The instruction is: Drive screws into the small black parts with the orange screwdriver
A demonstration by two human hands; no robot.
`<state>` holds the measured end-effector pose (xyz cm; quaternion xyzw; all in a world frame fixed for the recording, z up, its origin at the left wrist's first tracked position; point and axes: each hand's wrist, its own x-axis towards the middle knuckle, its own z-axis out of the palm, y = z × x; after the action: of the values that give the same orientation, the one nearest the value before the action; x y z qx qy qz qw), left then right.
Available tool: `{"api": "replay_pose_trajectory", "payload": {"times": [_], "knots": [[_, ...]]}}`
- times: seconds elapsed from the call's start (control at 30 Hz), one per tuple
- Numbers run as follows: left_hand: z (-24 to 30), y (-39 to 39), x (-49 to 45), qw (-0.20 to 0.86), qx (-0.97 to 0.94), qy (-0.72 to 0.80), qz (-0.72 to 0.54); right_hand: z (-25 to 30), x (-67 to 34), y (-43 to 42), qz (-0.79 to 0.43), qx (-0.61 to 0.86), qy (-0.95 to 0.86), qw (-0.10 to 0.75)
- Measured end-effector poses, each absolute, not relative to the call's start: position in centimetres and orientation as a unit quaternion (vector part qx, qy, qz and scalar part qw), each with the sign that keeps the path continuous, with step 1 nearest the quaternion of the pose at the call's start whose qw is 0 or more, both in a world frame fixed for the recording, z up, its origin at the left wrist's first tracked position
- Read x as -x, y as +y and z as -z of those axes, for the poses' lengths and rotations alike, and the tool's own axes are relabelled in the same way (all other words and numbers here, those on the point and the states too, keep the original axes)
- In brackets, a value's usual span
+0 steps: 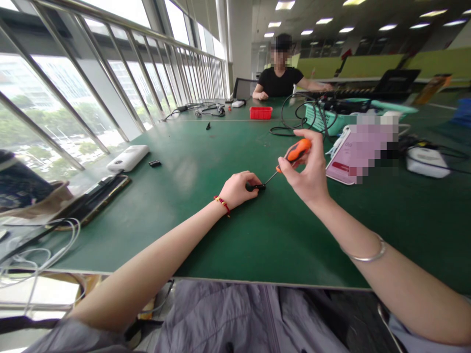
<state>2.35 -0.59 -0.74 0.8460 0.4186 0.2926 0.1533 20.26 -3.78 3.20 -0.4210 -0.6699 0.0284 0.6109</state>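
My right hand (307,169) grips an orange and black screwdriver (300,150), its thin metal shaft slanting down to the left. The tip meets, or nearly meets, a small black part (260,187) low over the green table (206,225); I cannot tell whether it touches. Fingers of my left hand (241,189) pinch that black part at its left end, hiding some of it. Off to the left lies another small black piece (155,163), and a further black piece (208,126) sits farther back.
On the left are a white power bank (128,158), a dark phone (106,193) and white cables (44,260). A pink-screened phone (342,159) leans at right, near a teal basket (338,120) with black cables. Behind stands a red tray (261,113); a person (279,81) sits across.
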Motion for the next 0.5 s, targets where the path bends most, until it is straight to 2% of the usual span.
{"api": "replay_pose_trajectory", "payload": {"times": [0.2, 0.37, 0.5], "knots": [[0.65, -0.73, -2.37, 0.147, -0.847, 0.419, -0.292, -3.67, -20.08, -4.3, -0.023, 0.476, -0.649, 0.593], [0.62, -0.74, -2.38, 0.151, -0.846, 0.416, -0.297, -3.82, -20.05, -4.5, -0.071, 0.444, -0.676, 0.584], [0.79, -0.58, -2.32, 0.15, -0.846, 0.415, -0.299, -3.48, -20.14, -4.21, -0.038, 0.42, -0.678, 0.601]]}}
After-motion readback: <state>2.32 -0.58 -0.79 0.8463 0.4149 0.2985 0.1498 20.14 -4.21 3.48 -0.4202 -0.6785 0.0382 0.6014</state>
